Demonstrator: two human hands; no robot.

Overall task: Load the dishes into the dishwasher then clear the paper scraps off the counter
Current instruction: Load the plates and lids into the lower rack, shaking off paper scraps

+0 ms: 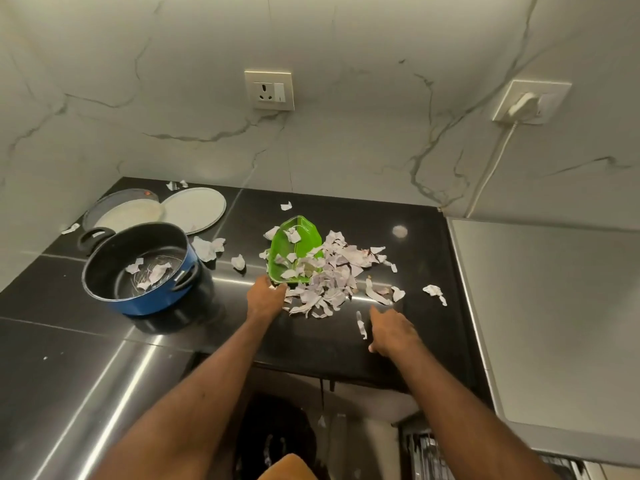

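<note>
while paper scraps (332,275) crowd the green dustpan (282,244)

left hand (266,296) grips its near rim, fingertips hidden; right hand (393,332) lies flat, fingers straight, beside the heap at the middle of the counter (436,258). blue pot (145,271), scraps inside, stands left; plates (195,208) sit at the back-left corner.

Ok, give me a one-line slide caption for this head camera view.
Left hand holds a green tray amid paper scraps on the counter; the right hand is open nearby.
</note>
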